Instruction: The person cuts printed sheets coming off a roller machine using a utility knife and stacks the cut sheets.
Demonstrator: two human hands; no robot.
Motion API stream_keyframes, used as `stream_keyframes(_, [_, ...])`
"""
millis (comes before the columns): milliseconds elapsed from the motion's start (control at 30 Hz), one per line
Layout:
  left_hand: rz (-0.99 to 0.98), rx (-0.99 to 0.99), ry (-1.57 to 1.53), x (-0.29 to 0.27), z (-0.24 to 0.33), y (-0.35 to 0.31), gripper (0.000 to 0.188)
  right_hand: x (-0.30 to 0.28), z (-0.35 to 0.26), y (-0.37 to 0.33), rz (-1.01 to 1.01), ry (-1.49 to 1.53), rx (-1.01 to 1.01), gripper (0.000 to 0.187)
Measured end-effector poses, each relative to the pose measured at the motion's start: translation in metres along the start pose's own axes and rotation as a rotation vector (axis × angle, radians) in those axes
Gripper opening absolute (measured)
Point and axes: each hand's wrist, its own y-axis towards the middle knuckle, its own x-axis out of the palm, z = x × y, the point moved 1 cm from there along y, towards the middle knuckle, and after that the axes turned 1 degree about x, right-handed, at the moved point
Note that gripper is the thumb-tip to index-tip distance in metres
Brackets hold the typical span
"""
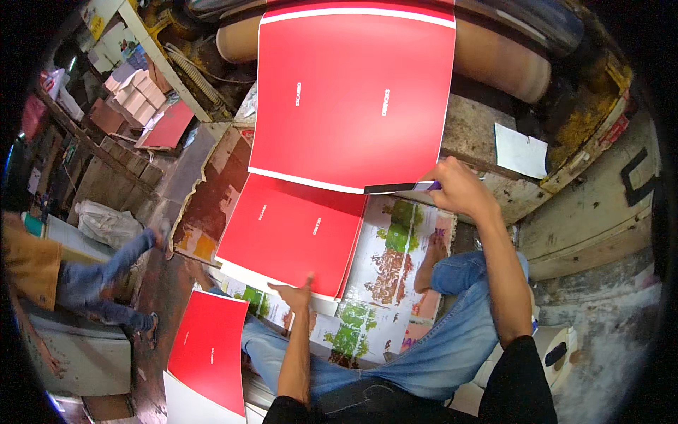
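Observation:
A large red printed sheet [346, 99] with white borders hangs down from a roller ahead of me. My right hand [458, 187] is closed round the purple handle of a knife [392, 188], whose long dark blade lies along the sheet's lower edge. Below it, a stack of red printed sheets [282, 230] rests between my legs. My left hand [293, 293] is at the stack's near edge, fingers spread, holding nothing; it is slightly blurred.
Another red sheet [208, 346] lies on a white pile at lower left. Brown rollers [501, 63] cross the far side, above a ledge with a white paper [521, 150]. A person [92, 275] in jeans is at the left. Printed sheeting [385, 275] lies under the stack.

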Motion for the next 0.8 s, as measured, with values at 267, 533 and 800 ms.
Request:
stream_keyframes(267, [-0.008, 0.255, 0.425, 0.029, 0.069, -0.050, 0.153, 0.002, -0.006, -0.007, -0.133, 0.049, -0.064, 0.022])
stream_keyframes(533, [-0.855, 0.534, -0.225, -0.020, 0.118, -0.061, 0.132, -0.005, -0.038, -0.020, -0.472, 0.320, -0.236, 0.021])
stream_keyframes(800, [-1.000, -0.167, -1.534, -0.077, 0.179, -0.106, 0.060, -0.019, -0.018, -0.017, -0.906, 0.594, 0.019, 0.024])
